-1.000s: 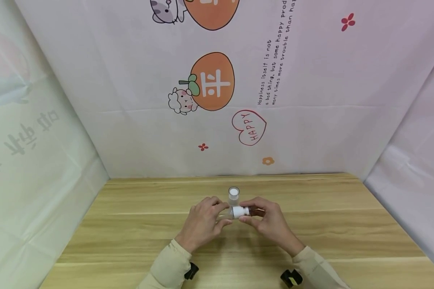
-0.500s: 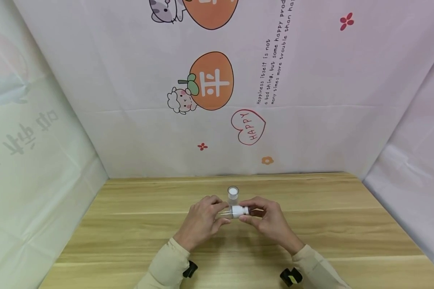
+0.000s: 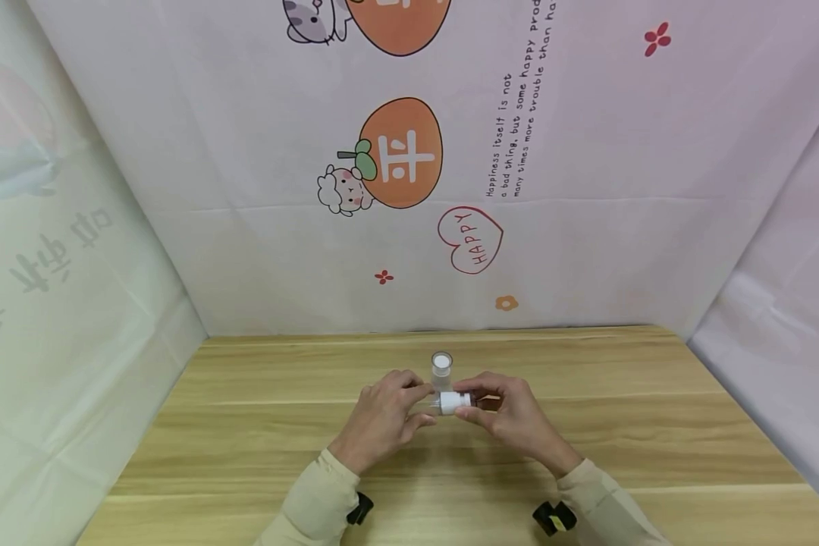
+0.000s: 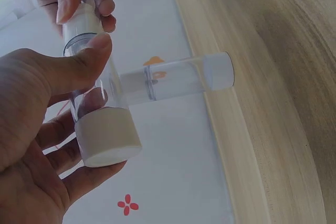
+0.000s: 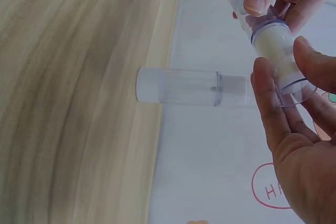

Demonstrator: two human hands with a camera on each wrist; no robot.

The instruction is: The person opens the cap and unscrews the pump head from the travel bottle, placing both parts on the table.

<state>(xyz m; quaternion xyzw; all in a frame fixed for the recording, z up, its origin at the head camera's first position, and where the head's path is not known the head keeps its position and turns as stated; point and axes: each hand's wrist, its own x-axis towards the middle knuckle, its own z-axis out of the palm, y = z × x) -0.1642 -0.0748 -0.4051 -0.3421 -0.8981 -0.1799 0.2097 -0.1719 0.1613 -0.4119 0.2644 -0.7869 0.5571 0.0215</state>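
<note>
Held level above the table, a clear plastic bottle (image 3: 454,402) has a white collar and, in the left wrist view, a white base (image 4: 108,136). It looks like a pump bottle. My left hand (image 3: 382,417) grips its clear body, thumb on one side and fingers on the other. My right hand (image 3: 515,417) holds the other end, thumb and fingers about the white collar and the clear sleeve (image 5: 296,92) at its tip. Just behind the hands stands a second clear bottle (image 3: 441,373), upright, with a white base (image 5: 150,85) and a white part inside.
A wood-grain table (image 3: 280,440) lies under both hands. White printed cloth (image 3: 573,250) rises behind it, with more cloth at the left and right sides. Each sleeved wrist bears a black strap device (image 3: 555,518).
My right hand and wrist have shifted very slightly to the right. The left hand keeps its grip, and the standing bottle stays in place.
</note>
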